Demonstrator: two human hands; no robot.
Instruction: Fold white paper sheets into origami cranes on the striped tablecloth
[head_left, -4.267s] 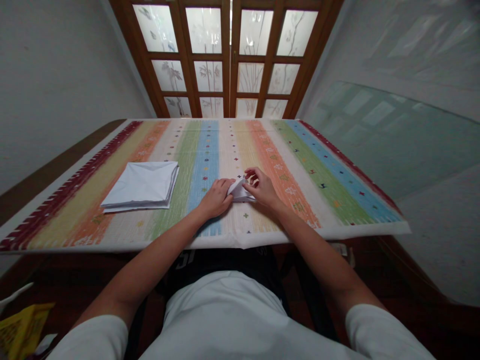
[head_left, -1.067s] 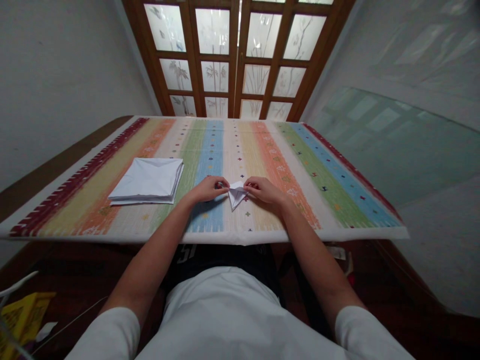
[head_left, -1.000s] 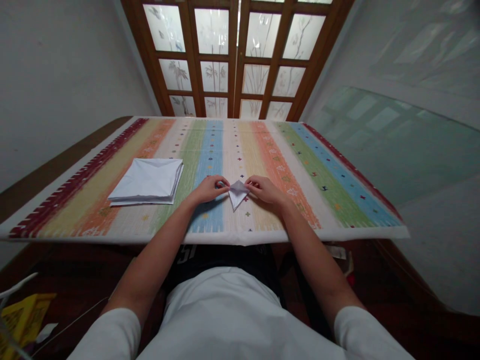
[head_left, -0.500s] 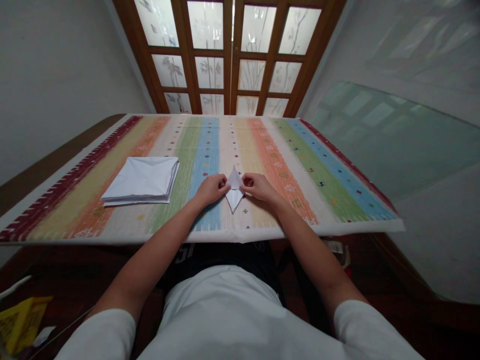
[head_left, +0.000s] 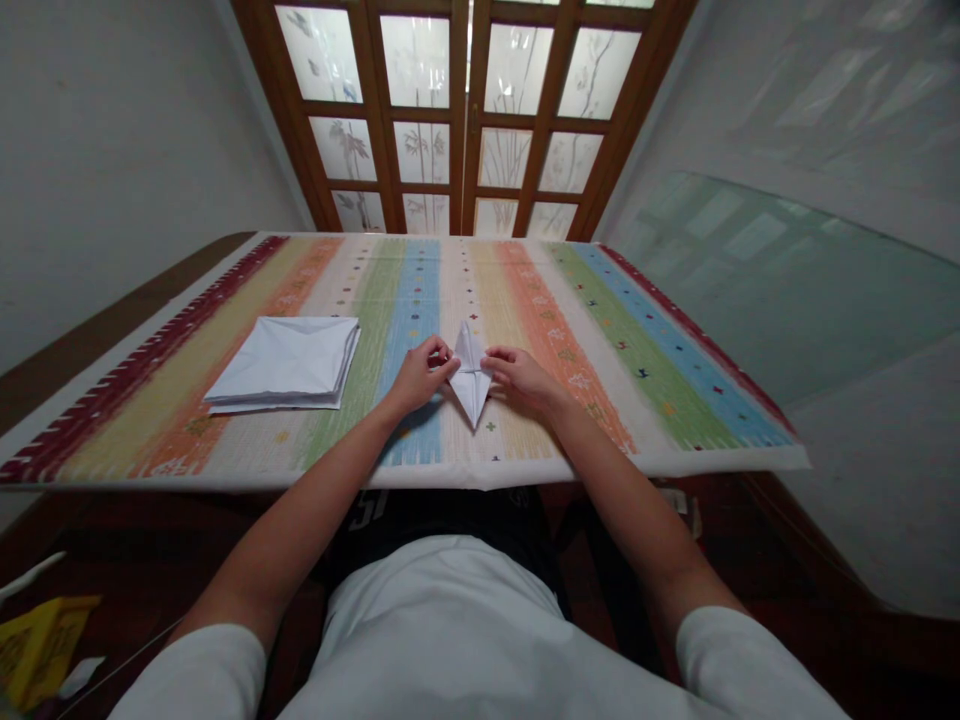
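Brown wooden doors (head_left: 461, 120) with frosted, plant-patterned panes close off the far end of the room, and a table (head_left: 112, 370) with a dark wooden edge runs toward them, covered by a striped cloth (head_left: 600, 400) in red, orange, green and blue. Both forearms rest over the cloth's near part – dragging them across it could ruck the fabric and shift whatever lies on top. Left of centre sits a stack of folded white paper (head_left: 285, 362), held in shape only by its creases, so a knock could fan it out. Near the middle of the cloth, just in front of the person, lies a pointed paper fold (head_left: 470, 378), a narrow white diamond with one tip toward the doors and one toward the body. The left hand (head_left: 424, 375) is half-closed beside it, fingers (head_left: 448, 358) curled at its left edge; the right hand (head_left: 521, 380) is more open, its fingertips reaching the right side – whether either truly grips it cannot be told. Contact this light could let the thin layers spring apart, and a crease pressed off-line would leave the points uneven
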